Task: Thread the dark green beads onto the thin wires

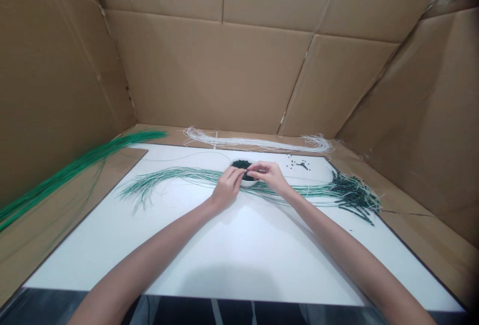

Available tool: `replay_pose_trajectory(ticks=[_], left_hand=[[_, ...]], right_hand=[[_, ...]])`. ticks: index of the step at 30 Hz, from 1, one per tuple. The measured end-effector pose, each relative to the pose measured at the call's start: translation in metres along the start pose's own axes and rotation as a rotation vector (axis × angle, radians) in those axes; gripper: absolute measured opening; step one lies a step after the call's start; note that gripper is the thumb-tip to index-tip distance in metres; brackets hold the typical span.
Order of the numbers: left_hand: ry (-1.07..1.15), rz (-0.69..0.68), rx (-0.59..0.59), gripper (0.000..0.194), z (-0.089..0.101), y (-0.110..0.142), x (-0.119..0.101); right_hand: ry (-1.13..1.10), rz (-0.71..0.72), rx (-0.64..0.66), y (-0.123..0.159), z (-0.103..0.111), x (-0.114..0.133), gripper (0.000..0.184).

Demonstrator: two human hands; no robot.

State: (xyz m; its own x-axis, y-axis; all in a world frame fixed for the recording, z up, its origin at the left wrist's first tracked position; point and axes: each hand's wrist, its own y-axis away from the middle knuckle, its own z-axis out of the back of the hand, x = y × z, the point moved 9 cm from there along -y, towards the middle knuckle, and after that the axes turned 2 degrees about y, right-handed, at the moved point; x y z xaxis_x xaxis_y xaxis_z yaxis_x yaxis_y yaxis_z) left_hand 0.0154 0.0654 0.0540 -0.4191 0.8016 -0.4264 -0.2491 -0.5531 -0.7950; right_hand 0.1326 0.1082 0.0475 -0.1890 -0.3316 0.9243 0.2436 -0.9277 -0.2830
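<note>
A white bowl full of small dark green beads stands mid-table. Over it the fingertips of my two hands nearly meet. My left hand is closed in a pinch at the bowl's left side; a thin strand arcs toward it from the left. Thumb and forefinger of my right hand are pinched together above the beads, and whatever is between them is too small to make out. Behind and below the bowl lies a long bundle of thin green strands, its right end threaded with dark green beads.
Loose beads are scattered right of the bowl on the white board. A white strand bundle lies along the back edge. At left, a thick green strand bundle rests on cardboard. Cardboard walls enclose the back and sides.
</note>
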Motion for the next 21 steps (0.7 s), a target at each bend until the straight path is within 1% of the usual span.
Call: replay_pose_trajectory(ticks=[4, 9, 15, 17, 21], left_hand=[[0.009, 0.003, -0.007, 0.020, 0.001, 0.000, 0.000], [0.007, 0.060, -0.012, 0.021, 0.003, 0.000, 0.004], [-0.032, 0.025, -0.013, 0.021, 0.002, 0.000, 0.001], [-0.039, 0.018, -0.016, 0.020, 0.003, 0.000, 0.001], [-0.034, 0.057, -0.019, 0.016, 0.004, -0.001, 0.003]], right_hand=[[0.055, 0.004, 0.016, 0.001, -0.001, 0.002, 0.025], [0.115, 0.000, 0.026, 0.001, -0.003, 0.002, 0.026], [0.373, 0.171, -0.047, 0.005, -0.003, 0.018, 0.020], [0.435, 0.224, -0.044, 0.006, -0.005, 0.023, 0.019], [0.530, 0.291, -0.015, 0.008, -0.008, 0.029, 0.018]])
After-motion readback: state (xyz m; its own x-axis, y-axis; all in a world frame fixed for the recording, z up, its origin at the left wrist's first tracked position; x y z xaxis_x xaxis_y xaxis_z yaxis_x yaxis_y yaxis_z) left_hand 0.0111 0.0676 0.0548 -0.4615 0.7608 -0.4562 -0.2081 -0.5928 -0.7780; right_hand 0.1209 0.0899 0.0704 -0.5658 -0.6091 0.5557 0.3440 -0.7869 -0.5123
